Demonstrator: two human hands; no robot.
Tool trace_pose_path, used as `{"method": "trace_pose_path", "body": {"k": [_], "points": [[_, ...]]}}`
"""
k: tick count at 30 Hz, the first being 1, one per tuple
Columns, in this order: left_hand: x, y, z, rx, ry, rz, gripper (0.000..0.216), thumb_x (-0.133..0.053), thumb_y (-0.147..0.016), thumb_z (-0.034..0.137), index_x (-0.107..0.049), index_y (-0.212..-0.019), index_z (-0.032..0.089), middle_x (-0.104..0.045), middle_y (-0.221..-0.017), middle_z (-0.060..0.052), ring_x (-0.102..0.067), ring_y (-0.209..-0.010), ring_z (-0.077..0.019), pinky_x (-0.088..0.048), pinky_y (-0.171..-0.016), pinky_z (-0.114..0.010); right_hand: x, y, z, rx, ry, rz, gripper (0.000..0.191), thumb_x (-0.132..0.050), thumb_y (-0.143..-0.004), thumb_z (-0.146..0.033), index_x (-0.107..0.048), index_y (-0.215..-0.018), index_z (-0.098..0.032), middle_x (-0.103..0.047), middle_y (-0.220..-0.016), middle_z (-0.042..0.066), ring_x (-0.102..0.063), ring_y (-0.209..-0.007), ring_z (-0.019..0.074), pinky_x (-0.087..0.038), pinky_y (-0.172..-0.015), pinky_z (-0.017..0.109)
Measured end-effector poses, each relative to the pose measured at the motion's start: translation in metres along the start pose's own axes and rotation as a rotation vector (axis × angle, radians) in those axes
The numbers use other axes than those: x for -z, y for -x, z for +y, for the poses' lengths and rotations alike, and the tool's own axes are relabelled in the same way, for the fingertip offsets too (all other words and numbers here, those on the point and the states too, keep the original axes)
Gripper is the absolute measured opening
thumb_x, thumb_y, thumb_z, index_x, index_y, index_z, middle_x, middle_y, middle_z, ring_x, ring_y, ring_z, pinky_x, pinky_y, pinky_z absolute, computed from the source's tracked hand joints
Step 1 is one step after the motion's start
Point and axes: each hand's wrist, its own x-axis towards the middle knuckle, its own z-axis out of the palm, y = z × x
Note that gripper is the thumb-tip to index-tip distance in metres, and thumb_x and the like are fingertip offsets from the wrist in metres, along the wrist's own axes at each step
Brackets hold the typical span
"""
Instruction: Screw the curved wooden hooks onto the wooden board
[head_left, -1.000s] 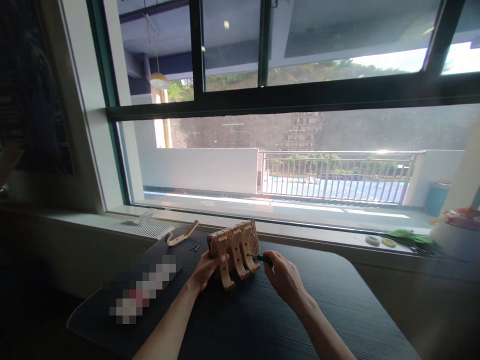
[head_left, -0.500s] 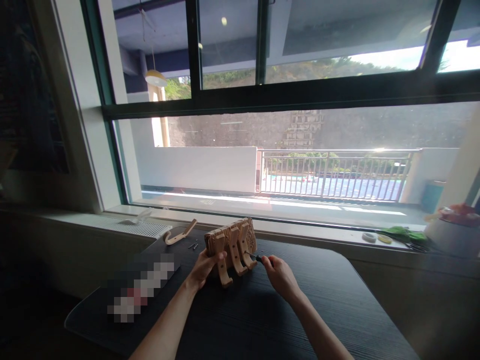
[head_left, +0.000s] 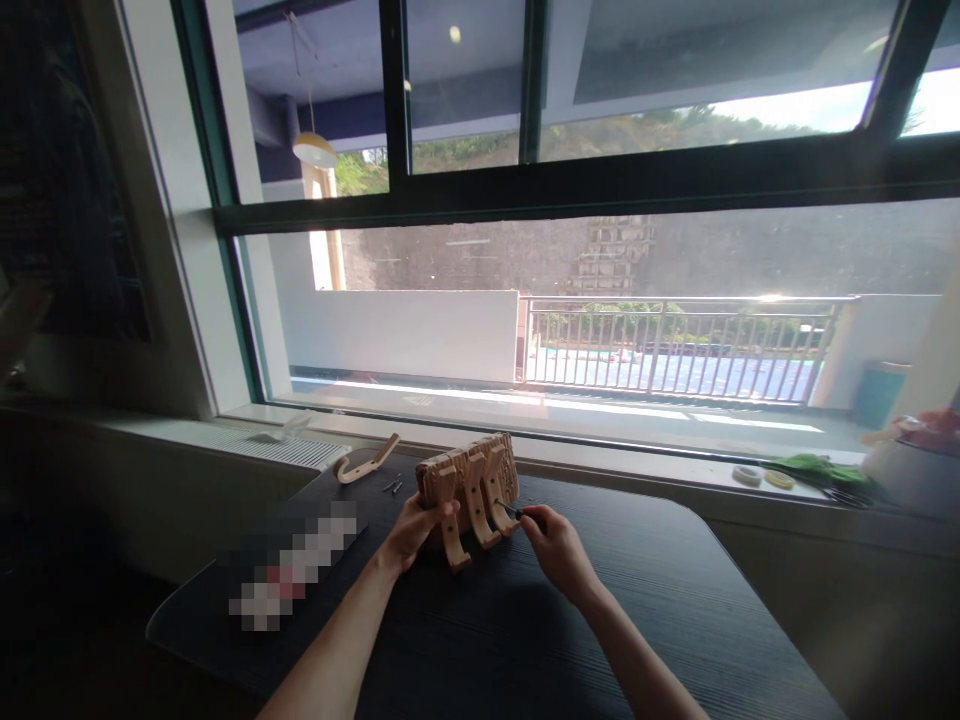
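My left hand is closed round the left end of a rough-textured wooden block, thumb on the leftmost of three curved wooden hooks on its front. The block is held tilted above the dark table. In my right hand is a screwdriver, fingers wrapped round its dark handle. Its thin shaft points left and meets the lower part of the rightmost hook; the exact contact is too small to make out. Behind my left hand, a loose wooden hook lies on the table, with several small screws beside it.
The dark table has rounded corners and stands against a window sill. A pixelated flat item lies at its left. On the sill at right are two tape rolls, green leaves and a white pot.
The whole view has shifted slightly, so things appear a little further right. My right hand sits slightly closer to the block, the screwdriver still at the rightmost hook. My left hand keeps its hold.
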Motion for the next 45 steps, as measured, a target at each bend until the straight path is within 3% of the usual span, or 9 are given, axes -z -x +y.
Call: {"method": "trace_pose_path", "body": {"k": [4, 8, 11, 17, 27, 31, 34, 39, 45], "points": [[-0.002, 0.000, 0.001, -0.004, -0.001, 0.015, 0.040, -0.078, -0.053, 0.029, -0.069, -0.089, 0.014, -0.070, -0.085, -0.007, -0.063, -0.079, -0.0234, -0.047, -0.068, -0.029, -0.003, -0.004, 0.003, -0.091, -0.113, -0.019, 0.042, -0.039, -0.082, -0.044, -0.066, -0.091, -0.014, -0.067, -0.074, 0.007, -0.061, -0.071, 0.0194, -0.043, -0.062, 0.027], [-0.004, 0.000, 0.002, -0.013, -0.004, 0.049, 0.042, -0.078, -0.052, 0.030, -0.069, -0.090, 0.014, -0.071, -0.084, -0.007, -0.064, -0.077, -0.0232, -0.047, -0.068, -0.029, 0.003, 0.001, -0.003, -0.070, 0.096, -0.033, 0.036, -0.045, -0.080, -0.040, -0.060, -0.105, -0.019, -0.068, -0.087, 0.006, -0.061, -0.080, 0.0193, -0.041, -0.066, 0.027], [-0.005, 0.000, 0.002, -0.010, -0.006, 0.059, 0.045, -0.078, -0.051, 0.030, -0.069, -0.092, 0.015, -0.071, -0.081, -0.007, -0.063, -0.076, -0.0232, -0.046, -0.068, -0.029, 0.009, 0.006, -0.010, 0.033, 0.283, -0.011, 0.044, -0.048, -0.079, -0.031, -0.046, -0.123, -0.025, -0.066, -0.097, 0.004, -0.061, -0.080, 0.0171, -0.040, -0.066, 0.025], [-0.002, 0.000, 0.000, -0.013, 0.001, 0.035, 0.044, -0.078, -0.053, 0.029, -0.068, -0.094, 0.016, -0.070, -0.083, -0.006, -0.063, -0.076, -0.0218, -0.046, -0.066, -0.028, 0.007, 0.010, -0.018, 0.258, 0.356, 0.003, 0.026, -0.039, -0.087, -0.026, -0.057, -0.106, -0.025, -0.065, -0.101, 0.003, -0.062, -0.081, 0.0155, -0.039, -0.068, 0.024], [-0.003, 0.001, 0.003, -0.017, -0.020, 0.012, 0.044, -0.079, -0.051, 0.031, -0.069, -0.092, 0.016, -0.070, -0.081, -0.006, -0.063, -0.076, -0.0225, -0.046, -0.066, -0.029, -0.002, -0.003, 0.002, -0.108, -0.098, 0.099, 0.042, -0.036, -0.083, -0.048, -0.063, -0.085, -0.016, -0.063, -0.060, 0.005, -0.059, -0.059, 0.0181, -0.041, -0.055, 0.026], [-0.002, 0.001, 0.002, -0.027, -0.029, 0.018, 0.044, -0.077, -0.053, 0.031, -0.069, -0.094, 0.017, -0.070, -0.079, -0.005, -0.063, -0.075, -0.0220, -0.046, -0.066, -0.028, 0.007, -0.002, -0.001, -0.087, 0.045, 0.054, 0.035, -0.041, -0.081, -0.043, -0.061, -0.095, -0.019, -0.067, -0.077, 0.004, -0.061, -0.073, 0.0186, -0.041, -0.062, 0.026], [-0.003, 0.001, 0.002, -0.011, -0.023, 0.020, 0.045, -0.078, -0.053, 0.032, -0.068, -0.095, 0.017, -0.070, -0.082, -0.005, -0.063, -0.077, -0.0217, -0.046, -0.068, -0.028, 0.015, 0.004, -0.010, 0.047, 0.235, 0.011, 0.033, -0.045, -0.080, -0.033, -0.054, -0.111, -0.023, -0.066, -0.094, 0.003, -0.061, -0.079, 0.0171, -0.040, -0.065, 0.025], [-0.003, 0.001, 0.003, -0.010, -0.029, 0.022, 0.044, -0.077, -0.055, 0.032, -0.068, -0.095, 0.016, -0.070, -0.082, -0.005, -0.063, -0.077, -0.0219, -0.046, -0.069, -0.029, 0.016, 0.009, -0.017, 0.276, 0.384, -0.032, 0.027, -0.038, -0.087, -0.025, -0.059, -0.104, -0.025, -0.064, -0.097, 0.002, -0.060, -0.079, 0.0140, -0.037, -0.067, 0.022], [-0.001, 0.000, 0.001, -0.014, -0.023, 0.005, 0.044, -0.078, -0.053, 0.030, -0.069, -0.093, 0.015, -0.070, -0.084, -0.007, -0.062, -0.078, -0.0229, -0.045, -0.066, -0.028, 0.007, 0.003, -0.006, 0.056, 0.133, 0.037, 0.031, -0.038, -0.086, -0.039, -0.062, -0.094, -0.020, -0.068, -0.081, 0.004, -0.061, -0.075, 0.0173, -0.040, -0.065, 0.024]]}}
